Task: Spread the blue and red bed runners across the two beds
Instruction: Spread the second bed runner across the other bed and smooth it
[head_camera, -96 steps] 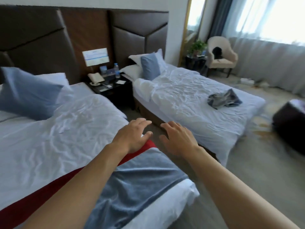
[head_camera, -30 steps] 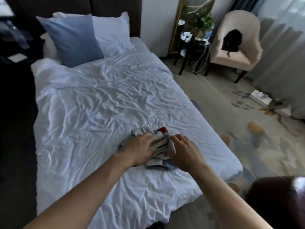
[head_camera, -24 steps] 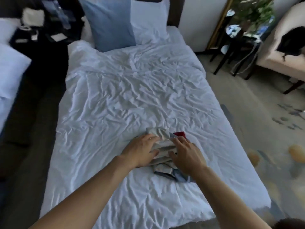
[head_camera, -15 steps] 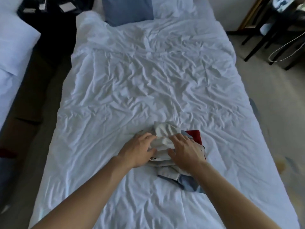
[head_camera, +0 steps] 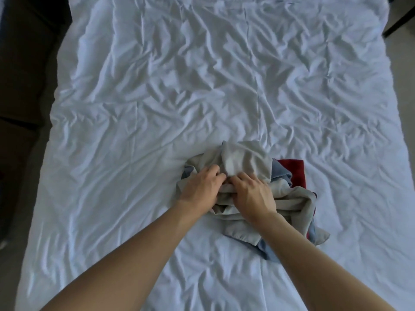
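A crumpled bed runner (head_camera: 244, 161) lies bunched on the wrinkled white duvet of the bed (head_camera: 157, 97), right of the middle. Its pale grey underside faces up; blue cloth and a red band (head_camera: 294, 173) show at its right side. My left hand (head_camera: 202, 187) and my right hand (head_camera: 251, 196) rest side by side on the heap, fingers curled into the grey cloth and pinching a fold of it. Both forearms reach in from the bottom of the view.
A dark gap of floor (head_camera: 24, 108) runs along the bed's left side. Pale carpet (head_camera: 402, 75) borders the right edge, with a dark furniture leg (head_camera: 397, 23) at the top right. White duvet stretches all around the heap.
I walked from the first bed, with its runner laid out, to the second bed. My head tilted down; my fingers curled tighter into the grey cloth of the heap.
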